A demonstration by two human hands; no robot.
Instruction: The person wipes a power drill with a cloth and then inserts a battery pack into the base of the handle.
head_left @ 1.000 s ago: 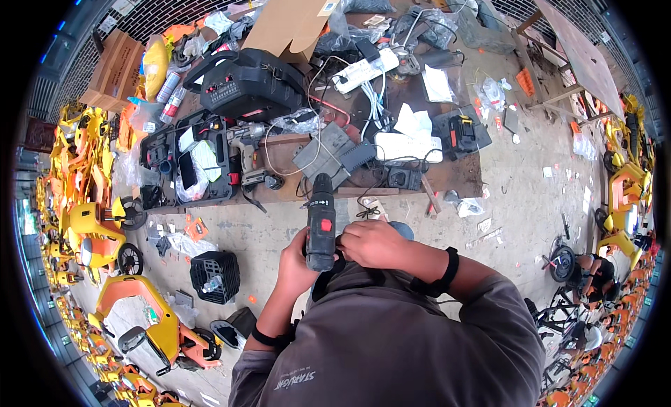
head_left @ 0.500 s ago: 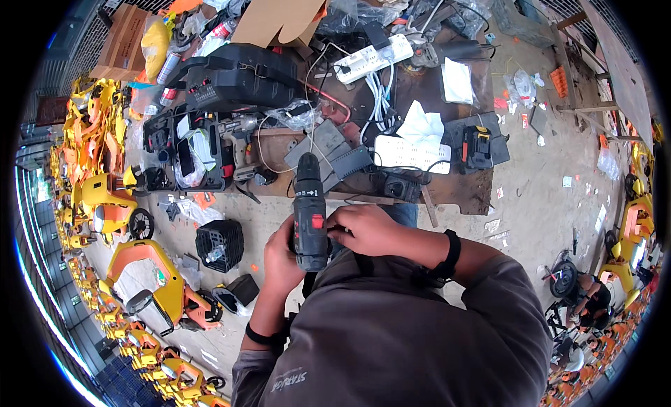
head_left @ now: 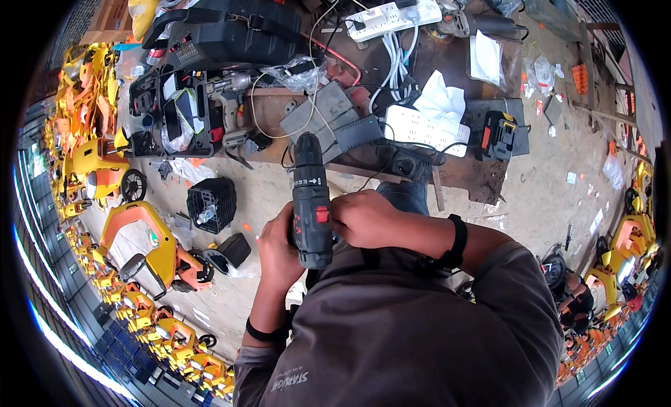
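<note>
A dark grey cordless drill [head_left: 312, 204] with a red switch on its side is held in front of my body, chuck pointing away over the table's near edge. My left hand [head_left: 281, 250] is closed round its left side, with the fingertips hidden behind the tool. On the other side my right hand [head_left: 365, 218] presses curled fingers against the body, just beside the red switch. The drill's handle is hidden underneath. Beyond the chuck lie a grey metal box [head_left: 318, 117] and a dark grey flat device [head_left: 358, 133].
The brown table [head_left: 482, 180] bears a white power strip [head_left: 426, 131], a battery pack [head_left: 498, 136], a charger [head_left: 411, 163], an open tool case [head_left: 171, 110], another drill [head_left: 231, 110] and a large black case [head_left: 227, 31]. A black basket [head_left: 212, 205] and yellow scooters [head_left: 140, 243] stand on the floor.
The view has shifted, so the table's things appear higher and spread outward. My right hand's fingers have closed in against the drill's side; the left keeps its hold.
</note>
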